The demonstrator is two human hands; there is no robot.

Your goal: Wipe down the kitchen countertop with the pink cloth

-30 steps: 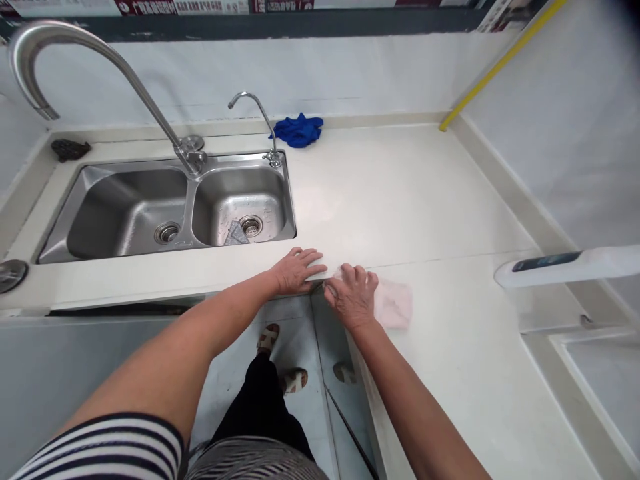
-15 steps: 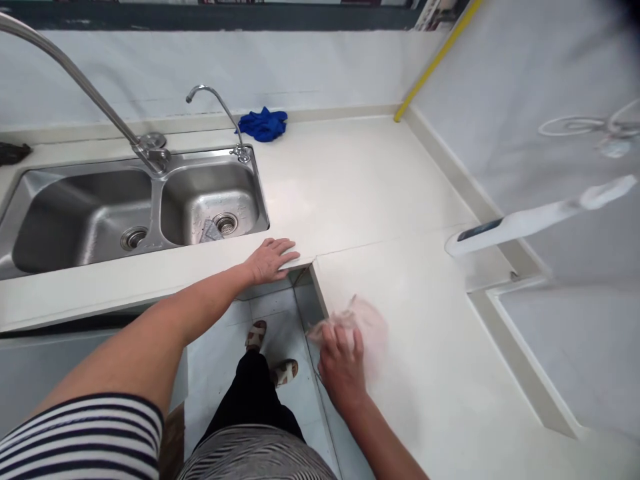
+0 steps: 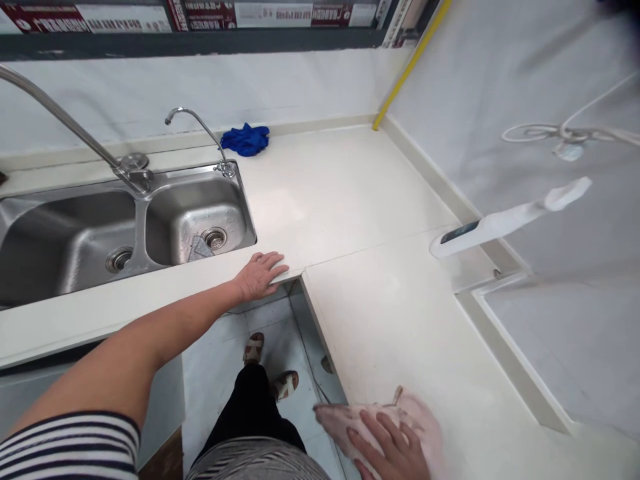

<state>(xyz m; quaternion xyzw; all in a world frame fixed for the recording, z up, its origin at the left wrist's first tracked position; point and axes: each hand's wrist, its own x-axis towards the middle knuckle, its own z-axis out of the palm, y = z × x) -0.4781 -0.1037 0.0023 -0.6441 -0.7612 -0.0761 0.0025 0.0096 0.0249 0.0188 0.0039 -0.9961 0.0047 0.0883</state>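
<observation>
My left hand (image 3: 259, 275) rests on the front edge of the white countertop (image 3: 350, 200) near the inner corner. Its fingers are spread and it holds nothing. At the lower right, my right hand (image 3: 393, 447) has a pale pink cloth (image 3: 345, 420) under its palm and fingers. The cloth lies on the right-hand counter, and one end hangs over the edge. Part of the right hand is cut off by the bottom of the view.
A double steel sink (image 3: 141, 230) with a large faucet (image 3: 75, 117) and a thin tap (image 3: 200, 123) is on the left. Inside lies a grey scrap (image 3: 200, 249). A blue cloth (image 3: 246, 140) sits behind. On the right are a white handheld device (image 3: 500, 223) and a cable (image 3: 537, 133).
My right hand has moved the pink cloth toward me and a little right along the counter edge, its fingers now flatter. The left hand stays on the counter. The view has shifted slightly.
</observation>
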